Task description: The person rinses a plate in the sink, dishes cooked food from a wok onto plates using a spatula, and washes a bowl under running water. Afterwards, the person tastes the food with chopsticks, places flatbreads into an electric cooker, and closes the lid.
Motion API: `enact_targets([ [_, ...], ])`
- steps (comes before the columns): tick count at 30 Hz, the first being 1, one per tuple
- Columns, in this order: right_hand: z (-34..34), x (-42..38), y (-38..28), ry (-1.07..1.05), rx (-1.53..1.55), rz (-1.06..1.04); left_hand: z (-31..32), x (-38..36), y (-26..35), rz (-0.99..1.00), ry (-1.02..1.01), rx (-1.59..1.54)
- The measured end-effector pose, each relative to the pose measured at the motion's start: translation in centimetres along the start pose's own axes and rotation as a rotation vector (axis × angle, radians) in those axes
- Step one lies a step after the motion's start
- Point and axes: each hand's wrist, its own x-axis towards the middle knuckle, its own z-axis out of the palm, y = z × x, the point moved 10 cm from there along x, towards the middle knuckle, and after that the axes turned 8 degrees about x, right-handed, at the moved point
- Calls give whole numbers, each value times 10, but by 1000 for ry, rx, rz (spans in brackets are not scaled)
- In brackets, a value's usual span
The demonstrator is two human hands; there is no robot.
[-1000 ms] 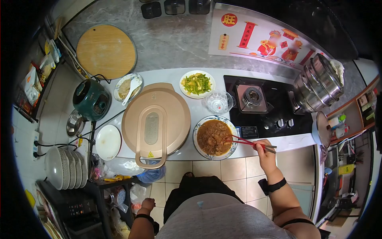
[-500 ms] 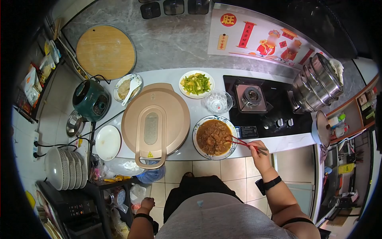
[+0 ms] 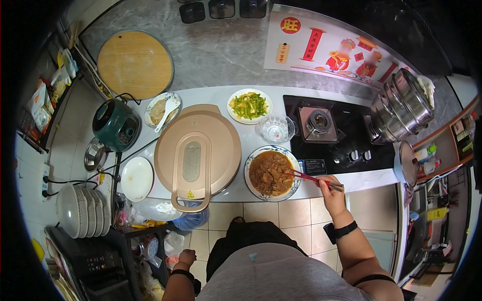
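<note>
My right hand (image 3: pixel 332 194) grips a pair of red chopsticks (image 3: pixel 307 176) with brownish ends. Their tips touch the brown stewed meat (image 3: pixel 271 174) in the patterned dish (image 3: pixel 249 187) at the counter's front edge. Down by my left side hangs my left hand (image 3: pixel 187 258), fingers curled in, with nothing seen in it. Behind the stew stand a clear glass bowl (image 3: pixel 277 129) and a plate of green vegetables with yellow pieces (image 3: pixel 250 105). A large beige electric griddle (image 3: pixel 221 150), lid down, is left of the stew.
The black gas hob (image 3: pixel 329 155) lies to the right, with a stacked steel steamer (image 3: pixel 403 105) at its far end. On the left are a white plate (image 3: pixel 137 179), a bowl with a white spoon (image 3: pixel 167 109), a green cooker (image 3: pixel 114 125) and stacked bowls (image 3: pixel 75 210).
The chopsticks have turned slightly in my right hand and lie closer together, their tips still at the stew. My left hand stays at my side.
</note>
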Motion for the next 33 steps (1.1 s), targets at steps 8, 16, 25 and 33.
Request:
enact_targets([
  [8,33,12,-3,44,284,71,11,23,-6,252,-13,330],
  [16,49,11,-1,6,326,118,1,4,-7,1,-2,123],
  [25,35,16,10,51,395,197,-1,0,-6,-7,33,53],
  [33,32,26,14,76,142,48,-2,-2,2,-3,29,22],
])
